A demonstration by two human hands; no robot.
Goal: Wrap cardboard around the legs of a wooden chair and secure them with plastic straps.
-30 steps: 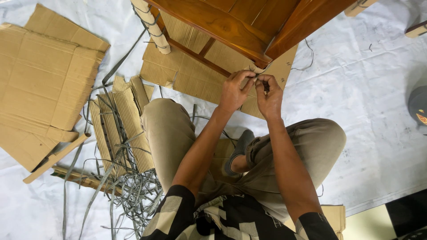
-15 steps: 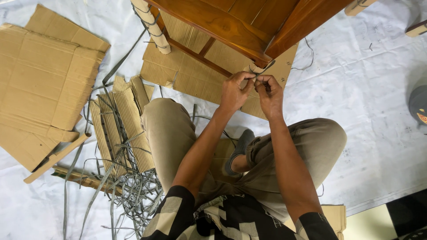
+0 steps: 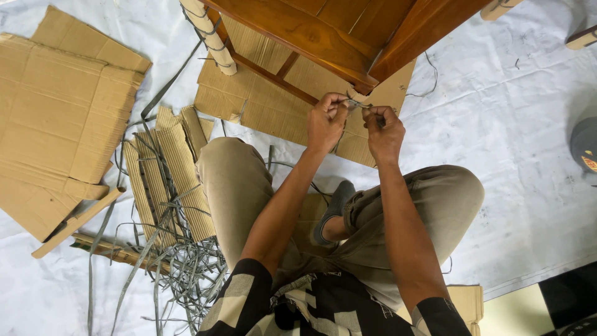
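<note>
Near the person's knee lies a tangle of grey plastic strapping offcuts (image 3: 186, 274) on the white floor sheet (image 3: 510, 162). Further out, the left hand (image 3: 326, 122) and right hand (image 3: 384, 130) have lifted slightly toward the brown wooden furniture frame (image 3: 323, 37), both pinching a thin grey strap end (image 3: 356, 104) between them, just under its corner; flattened brown cardboard (image 3: 62, 118) beyond.

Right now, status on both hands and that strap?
Left hand and right hand both pinched on a thin grey strap, at the wooden frame corner. Cut strap scraps and cardboard lie off left, nothing between the hands.
</note>
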